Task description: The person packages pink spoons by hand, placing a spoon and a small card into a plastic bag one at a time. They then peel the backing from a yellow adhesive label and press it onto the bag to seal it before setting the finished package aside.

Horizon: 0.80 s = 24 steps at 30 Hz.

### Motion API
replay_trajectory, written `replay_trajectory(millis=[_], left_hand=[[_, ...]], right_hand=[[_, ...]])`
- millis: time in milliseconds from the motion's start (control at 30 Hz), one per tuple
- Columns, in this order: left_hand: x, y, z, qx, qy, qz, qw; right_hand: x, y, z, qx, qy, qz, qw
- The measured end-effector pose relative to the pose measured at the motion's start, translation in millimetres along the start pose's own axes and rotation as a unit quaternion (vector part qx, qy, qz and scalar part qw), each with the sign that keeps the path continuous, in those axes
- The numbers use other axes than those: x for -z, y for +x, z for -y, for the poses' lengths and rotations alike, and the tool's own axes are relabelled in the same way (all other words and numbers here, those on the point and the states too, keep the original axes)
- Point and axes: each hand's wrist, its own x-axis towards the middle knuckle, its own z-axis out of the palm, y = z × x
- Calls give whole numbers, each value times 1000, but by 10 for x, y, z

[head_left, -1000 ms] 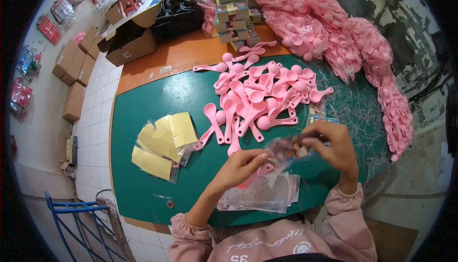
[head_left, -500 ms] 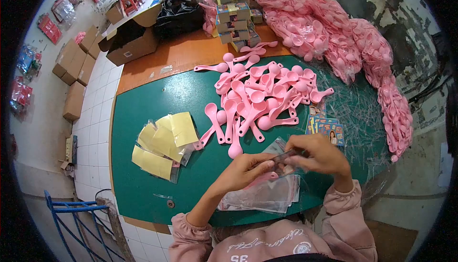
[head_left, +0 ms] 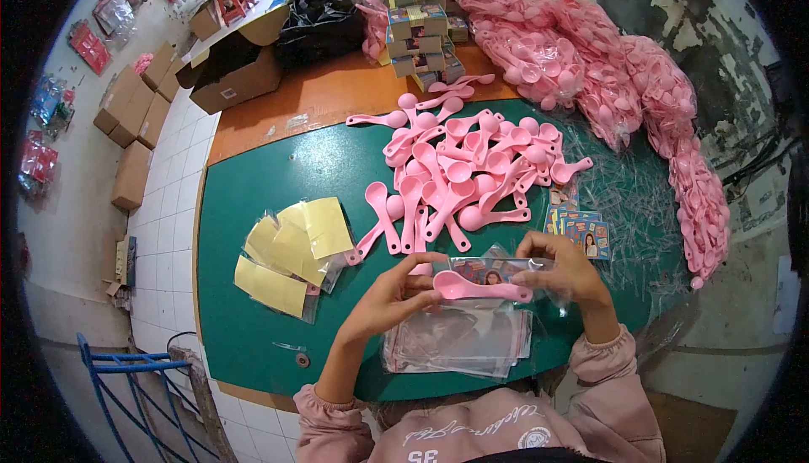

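Observation:
Between my two hands is a clear plastic bag (head_left: pixel 539 265) with a printed card (head_left: pixel 491 277) that shows a picture. A pink measuring spoon (head_left: pixel 484 289) lies lengthwise along the card's lower edge, its bowl to the left; whether it is inside the bag is hard to tell. My left hand (head_left: pixel 392 296) grips the bag's left end, index finger at the top corner and thumb by the spoon's bowl. My right hand (head_left: pixel 569 273) pinches the right end near the handle tip. Below them, flat clear bags (head_left: pixel 455 343) lie stacked on the green table (head_left: pixel 253 164).
Loose pink spoons (head_left: pixel 459 168) form a heap ahead. Several yellow-backed packs (head_left: pixel 291 248) lie left, and printed cards (head_left: pixel 586 234) lie right beside plastic scraps (head_left: pixel 632 202). Large bags of spoons (head_left: pixel 607 67) line the right edge. Bundled card stacks (head_left: pixel 417 25) stand at the back.
My hands have moved apart, and the bag between them now faces up with the card and pink spoon showing. My left hand has shifted left.

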Motion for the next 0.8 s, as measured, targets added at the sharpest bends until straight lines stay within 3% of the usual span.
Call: replay_trajectory(millis=[33, 200, 267, 300, 333, 400, 433, 467, 500, 533, 633, 800], left_hand=[[12, -3, 2, 9, -12, 1, 1000], [-17, 7, 30, 18, -26, 34, 999], [-151, -32, 26, -9, 26, -59, 998], [-234, -40, 83, -70, 156, -140, 975], [-343, -75, 144, -69, 157, -139, 975], [-566, -163, 265, -67, -23, -173, 982], [-670, -213, 283, -17, -156, -99, 983], [-757, -258, 279, -14, -157, -101, 982], [-832, -300, 269, 10, -237, -95, 967], [-879, -340, 279, 33, -314, -88, 945], [-902, -407, 370, 30, -259, -87, 961], [-893, -445, 497, 35, -169, -83, 981]], right_hand=[[-34, -38, 81, -14, 51, 10, 999], [10, -136, 8, -65, 26, 32, 997], [-38, -152, -69, 1, -13, -46, 999], [-85, -167, -57, 2, -12, -47, 999], [-164, -179, -20, 47, -79, -99, 991], [-284, -210, 89, 92, -143, -150, 974], [-331, -245, 164, 113, -171, -60, 977], [-360, -276, 191, 133, -199, 32, 970], [-367, -286, 105, 220, -279, 101, 929], [-376, -326, 86, 218, -278, 102, 930], [-413, -423, 80, 180, -261, 121, 941], [-609, -467, -73, 206, -351, 116, 906]])
